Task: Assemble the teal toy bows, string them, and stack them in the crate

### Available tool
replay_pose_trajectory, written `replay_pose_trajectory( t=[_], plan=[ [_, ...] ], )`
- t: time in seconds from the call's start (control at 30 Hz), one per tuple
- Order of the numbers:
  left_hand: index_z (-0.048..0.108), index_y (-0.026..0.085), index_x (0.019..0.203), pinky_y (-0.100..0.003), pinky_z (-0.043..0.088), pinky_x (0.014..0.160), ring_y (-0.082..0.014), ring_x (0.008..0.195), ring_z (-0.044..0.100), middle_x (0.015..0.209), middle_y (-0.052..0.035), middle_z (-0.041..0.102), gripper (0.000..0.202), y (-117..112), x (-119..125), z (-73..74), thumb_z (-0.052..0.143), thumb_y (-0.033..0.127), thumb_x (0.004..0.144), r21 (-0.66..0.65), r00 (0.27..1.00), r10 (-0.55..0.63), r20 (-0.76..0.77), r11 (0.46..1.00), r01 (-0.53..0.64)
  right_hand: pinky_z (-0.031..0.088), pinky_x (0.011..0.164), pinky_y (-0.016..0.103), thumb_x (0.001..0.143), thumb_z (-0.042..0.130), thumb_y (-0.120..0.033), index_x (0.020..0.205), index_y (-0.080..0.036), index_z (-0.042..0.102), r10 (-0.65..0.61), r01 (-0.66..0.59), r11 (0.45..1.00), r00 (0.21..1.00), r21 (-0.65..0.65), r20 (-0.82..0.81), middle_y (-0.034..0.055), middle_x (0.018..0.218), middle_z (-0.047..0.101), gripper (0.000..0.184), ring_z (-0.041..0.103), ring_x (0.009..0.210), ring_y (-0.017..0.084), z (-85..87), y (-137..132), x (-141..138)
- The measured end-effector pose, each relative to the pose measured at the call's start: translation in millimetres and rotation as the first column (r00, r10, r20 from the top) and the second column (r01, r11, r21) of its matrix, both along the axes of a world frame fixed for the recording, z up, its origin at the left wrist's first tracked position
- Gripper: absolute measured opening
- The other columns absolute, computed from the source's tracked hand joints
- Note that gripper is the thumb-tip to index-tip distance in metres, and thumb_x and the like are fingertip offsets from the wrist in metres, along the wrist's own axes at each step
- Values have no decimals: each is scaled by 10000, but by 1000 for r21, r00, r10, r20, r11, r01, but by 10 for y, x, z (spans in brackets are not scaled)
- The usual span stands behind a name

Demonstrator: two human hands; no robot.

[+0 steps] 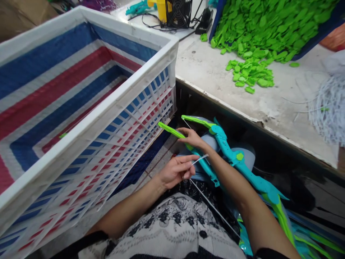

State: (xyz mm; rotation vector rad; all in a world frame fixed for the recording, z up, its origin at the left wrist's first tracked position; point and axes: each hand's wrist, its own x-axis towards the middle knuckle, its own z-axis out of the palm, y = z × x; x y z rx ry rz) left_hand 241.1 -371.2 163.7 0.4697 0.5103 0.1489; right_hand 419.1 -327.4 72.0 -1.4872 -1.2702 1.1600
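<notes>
My left hand (179, 169) is closed in a pinch on a thin white string (199, 159), whose short end sticks out past the fingertips. Just beyond it, my right hand (192, 138) grips the lime-green limb (170, 130) of a toy bow, which has a teal section (208, 172) below. A second teal and green toy bow (241, 165) lies across my lap to the right, partly behind my right forearm. Another length of white string runs from near my left hand down to the lower right.
A large white plastic crate (118, 115) with a striped liner stands at left. On the white worktable (205, 72) are a heap of green plastic pieces (250, 73), a tipped blue bin (309, 50), a small black fan (179, 13) and a bundle of white strings (330, 108). More bow parts lie lower right.
</notes>
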Motion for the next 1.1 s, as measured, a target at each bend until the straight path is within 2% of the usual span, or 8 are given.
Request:
replay_pose_trajectory(
  t=[0.07, 0.13, 0.23, 0.33, 0.53, 0.73, 0.93, 1.1],
  plan=[
    [644, 146, 1077, -204, 251, 491, -50, 464, 420, 626, -22, 599, 403, 33, -34, -33, 732, 306, 717, 107, 998, -49, -48, 993, 54, 443, 887, 340, 605, 735, -235, 1114, -177, 615, -11, 10, 1000, 997, -14, -77, 27, 1026, 651, 526, 583, 942, 185, 14, -14, 11],
    [680, 119, 903, -202, 242, 490, -54, 477, 416, 554, -5, 548, 311, 112, -82, -32, 751, 338, 693, 165, 996, -25, -87, 985, 39, 446, 885, 335, 590, 747, -236, 1109, -181, 613, -11, 5, 999, 985, -33, -172, 26, 1018, 655, 540, 587, 942, 183, 30, -30, 23],
    [628, 118, 693, -188, 247, 480, -43, 471, 383, 506, 32, 463, 284, 352, -132, 11, 786, 347, 635, 263, 962, 230, -144, 946, -187, 457, 860, 319, 574, 766, -242, 1110, -187, 605, -6, -19, 996, 956, -82, -293, 25, 998, 663, 562, 599, 920, 175, 46, -63, 41],
    [599, 128, 688, -171, 207, 435, -20, 422, 297, 489, 70, 398, 322, 681, -136, 33, 813, 345, 583, 381, 855, 491, -167, 832, -404, 465, 846, 307, 560, 783, -247, 1081, -200, 615, -47, 6, 993, 935, -119, -352, 24, 1010, 666, 549, 609, 904, 167, 36, -92, 51],
    [601, 113, 693, -176, 112, 373, -6, 367, 234, 461, 91, 385, 430, 1067, -40, -86, 834, 402, 476, 596, 641, 736, -218, 621, -509, 476, 838, 298, 514, 807, -226, 1047, -222, 631, -128, 68, 985, 905, -158, -406, 16, 1021, 669, 561, 613, 905, 162, 5, -113, 52],
    [597, 115, 672, -182, 99, 372, -8, 364, 226, 440, 96, 379, 401, 1098, 84, -154, 809, 415, 510, 631, 603, 775, -188, 566, -531, 478, 851, 305, 508, 808, -230, 1051, -215, 629, -158, 96, 981, 902, -169, -403, 18, 1017, 671, 572, 616, 905, 161, 7, -111, 40],
    [592, 127, 634, -177, 173, 411, -20, 407, 295, 448, 82, 408, 310, 1091, 185, -163, 799, 344, 553, 627, 539, 827, -160, 507, -592, 478, 872, 328, 513, 805, -238, 1054, -221, 623, -157, 99, 982, 902, -162, -402, 23, 1050, 664, 571, 614, 953, 178, -20, -109, 32],
    [622, 127, 660, -178, 217, 432, -41, 445, 368, 476, 58, 461, 271, 1086, 197, -221, 777, 338, 589, 683, 540, 833, -122, 465, -563, 484, 857, 333, 520, 802, -258, 1072, -216, 616, -171, 118, 981, 904, -157, -391, 32, 1049, 668, 584, 619, 935, 181, -24, -113, 36]
  ],
)
